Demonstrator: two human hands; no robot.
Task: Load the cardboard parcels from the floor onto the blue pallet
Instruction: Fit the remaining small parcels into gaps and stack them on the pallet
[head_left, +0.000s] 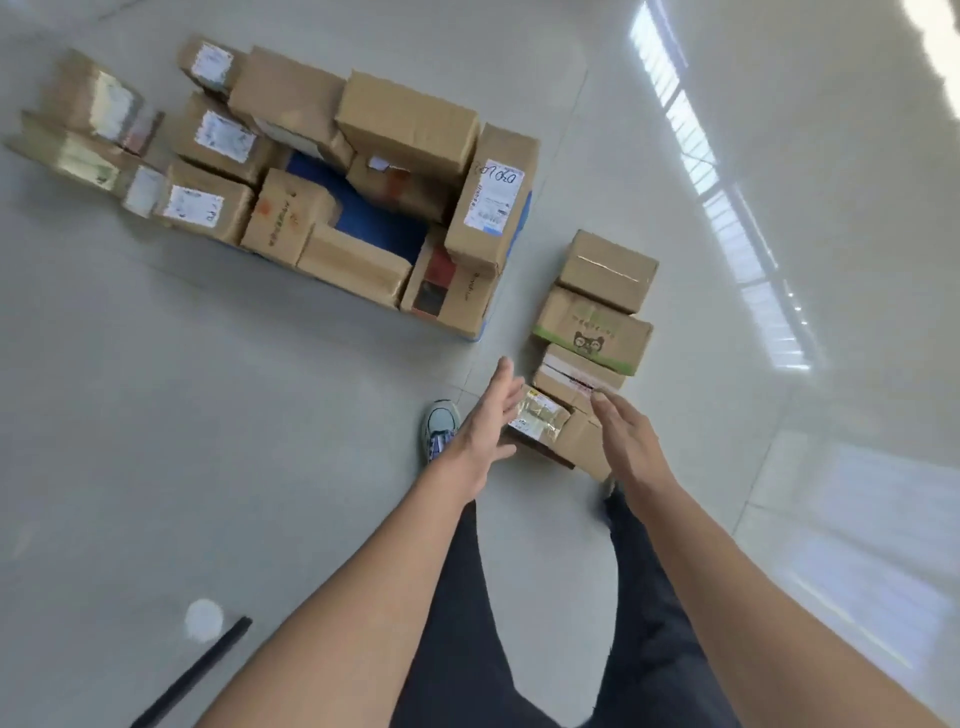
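Observation:
A blue pallet (371, 221) lies on the floor, ringed with several cardboard parcels; a tall one with a white label (491, 200) stands at its right end. To the right, a row of parcels sits on the floor. The nearest is a small parcel with a shiny taped label (553, 428). Behind it come a flat parcel (576, 376), a green-printed box (595, 327) and a plain box (608, 270). My left hand (480, 423) and right hand (626, 439) reach out with straight fingers on either side of the nearest parcel, holding nothing.
More parcels (96, 127) lie on the floor left of the pallet. My shoe (440, 426) stands beside the nearest parcel. A dark rod (195, 673) lies at the lower left. Bare grey floor stretches between me and the pallet.

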